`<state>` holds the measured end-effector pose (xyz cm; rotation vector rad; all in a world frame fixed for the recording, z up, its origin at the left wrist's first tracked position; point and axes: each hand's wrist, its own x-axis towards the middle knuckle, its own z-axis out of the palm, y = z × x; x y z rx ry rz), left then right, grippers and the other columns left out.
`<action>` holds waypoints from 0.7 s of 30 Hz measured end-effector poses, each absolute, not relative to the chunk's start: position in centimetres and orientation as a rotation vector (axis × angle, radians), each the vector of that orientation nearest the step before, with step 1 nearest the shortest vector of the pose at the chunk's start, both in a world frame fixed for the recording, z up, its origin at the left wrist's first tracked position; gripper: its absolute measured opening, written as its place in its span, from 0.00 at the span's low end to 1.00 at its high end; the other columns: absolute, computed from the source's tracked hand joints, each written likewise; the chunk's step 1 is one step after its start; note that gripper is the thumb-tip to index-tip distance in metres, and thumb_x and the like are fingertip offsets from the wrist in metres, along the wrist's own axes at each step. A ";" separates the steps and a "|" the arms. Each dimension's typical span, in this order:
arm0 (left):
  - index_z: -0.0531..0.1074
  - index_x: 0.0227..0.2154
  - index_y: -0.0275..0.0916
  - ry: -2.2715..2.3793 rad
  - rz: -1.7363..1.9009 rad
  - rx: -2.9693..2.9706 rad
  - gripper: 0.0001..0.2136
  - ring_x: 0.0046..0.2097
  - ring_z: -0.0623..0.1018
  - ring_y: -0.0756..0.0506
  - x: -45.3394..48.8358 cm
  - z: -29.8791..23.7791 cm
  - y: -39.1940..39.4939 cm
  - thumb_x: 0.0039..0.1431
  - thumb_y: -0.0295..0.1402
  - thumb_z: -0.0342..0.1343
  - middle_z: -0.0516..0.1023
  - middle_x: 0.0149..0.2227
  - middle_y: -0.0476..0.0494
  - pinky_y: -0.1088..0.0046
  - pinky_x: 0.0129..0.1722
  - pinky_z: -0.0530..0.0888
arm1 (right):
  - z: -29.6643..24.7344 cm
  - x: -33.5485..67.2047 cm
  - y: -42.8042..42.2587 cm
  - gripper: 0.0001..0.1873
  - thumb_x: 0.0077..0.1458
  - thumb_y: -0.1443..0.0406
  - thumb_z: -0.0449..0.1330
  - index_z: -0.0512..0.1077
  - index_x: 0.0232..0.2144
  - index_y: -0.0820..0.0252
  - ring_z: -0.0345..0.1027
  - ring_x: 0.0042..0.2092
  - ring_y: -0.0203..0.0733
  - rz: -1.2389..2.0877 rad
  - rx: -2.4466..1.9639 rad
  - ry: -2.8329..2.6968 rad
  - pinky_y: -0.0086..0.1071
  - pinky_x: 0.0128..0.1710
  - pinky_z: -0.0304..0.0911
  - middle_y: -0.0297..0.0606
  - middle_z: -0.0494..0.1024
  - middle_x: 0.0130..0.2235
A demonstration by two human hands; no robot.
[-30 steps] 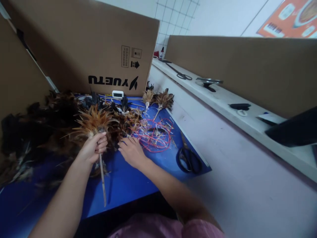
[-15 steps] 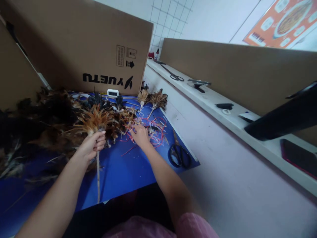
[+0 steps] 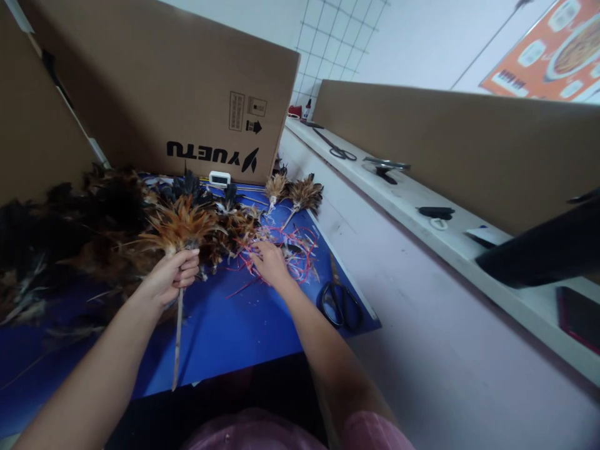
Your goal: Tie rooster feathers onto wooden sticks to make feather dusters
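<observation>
Landmark: black-handled scissors (image 3: 338,306), on the blue table (image 3: 239,350). Red string tangle (image 3: 308,247) lies beyond the scissors and a bit to their left, loops going every way, no single long axis. Right hand (image 3: 272,257) is nearer to it, right on its left part; left hand (image 3: 180,269) is well left of the scissors, apart from the string. Stick (image 3: 178,337) also well left of the scissors, long axis running from the feather head (image 3: 182,225) back toward the wearer, lower end by the table's front edge. Left grip: fist closed round the stick, just below the feathers. Right grip: fingers bent down into the string, touching it; fingertips hidden, can't tell if a strand is pinched or how wide they are. Feather pile (image 3: 94,231) far left of the scissors, partly blurred.
</observation>
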<state>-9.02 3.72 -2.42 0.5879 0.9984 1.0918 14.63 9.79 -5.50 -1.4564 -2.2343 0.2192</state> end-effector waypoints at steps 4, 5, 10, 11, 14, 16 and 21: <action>0.53 0.16 0.38 1.027 1.098 0.604 0.20 0.13 0.48 0.60 -8.8 -2.3 3.7 0.52 0.33 0.59 0.50 0.14 0.60 0.86 0.09 0.49 | -5.7 13.3 11.4 0.11 0.58 0.64 0.56 0.74 0.40 0.61 0.66 0.49 0.46 0.209 -1.530 -2.271 0.38 0.48 0.59 0.47 0.76 0.45; 0.53 0.16 0.38 1.031 1.095 0.608 0.20 0.13 0.48 0.60 -8.8 -2.3 3.7 0.53 0.33 0.59 0.50 0.14 0.60 0.86 0.09 0.49 | -5.5 13.2 11.6 0.10 0.59 0.65 0.55 0.75 0.38 0.61 0.66 0.49 0.45 0.207 -1.535 -2.280 0.38 0.48 0.59 0.47 0.76 0.45; 0.54 0.16 0.38 1.033 1.105 0.614 0.19 0.13 0.48 0.60 -8.9 -2.5 3.9 0.53 0.33 0.59 0.51 0.14 0.60 0.86 0.09 0.49 | -4.0 15.2 10.1 0.13 0.60 0.68 0.52 0.74 0.43 0.60 0.66 0.50 0.45 0.139 -1.534 -2.262 0.38 0.50 0.58 0.45 0.75 0.47; 0.53 0.16 0.38 1.035 1.099 0.611 0.19 0.13 0.48 0.60 -8.9 -2.5 3.9 0.53 0.33 0.58 0.50 0.14 0.60 0.86 0.09 0.50 | -3.7 15.8 9.4 0.13 0.60 0.68 0.52 0.73 0.45 0.60 0.65 0.50 0.45 0.107 -1.540 -2.248 0.38 0.50 0.58 0.45 0.75 0.47; 0.54 0.16 0.39 1.040 1.085 0.596 0.19 0.13 0.49 0.60 -8.8 -2.6 3.8 0.53 0.32 0.58 0.49 0.14 0.60 0.86 0.08 0.50 | -3.4 17.0 7.0 0.10 0.59 0.68 0.53 0.75 0.37 0.61 0.68 0.44 0.43 0.138 -1.564 -2.292 0.35 0.46 0.60 0.44 0.77 0.40; 0.54 0.16 0.38 1.045 1.101 0.590 0.18 0.13 0.50 0.60 -8.8 -2.6 3.7 0.52 0.31 0.59 0.50 0.15 0.60 0.87 0.09 0.50 | -3.7 17.3 5.7 0.07 0.57 0.66 0.57 0.74 0.31 0.61 0.70 0.40 0.42 0.241 -1.592 -2.361 0.34 0.42 0.62 0.43 0.78 0.36; 0.56 0.17 0.38 1.051 1.095 0.593 0.17 0.13 0.50 0.60 -8.6 -2.5 3.7 0.53 0.31 0.58 0.51 0.15 0.59 0.87 0.09 0.50 | -5.1 17.5 4.8 0.04 0.54 0.70 0.58 0.73 0.30 0.61 0.71 0.40 0.43 0.350 -1.626 -2.366 0.35 0.40 0.61 0.44 0.78 0.36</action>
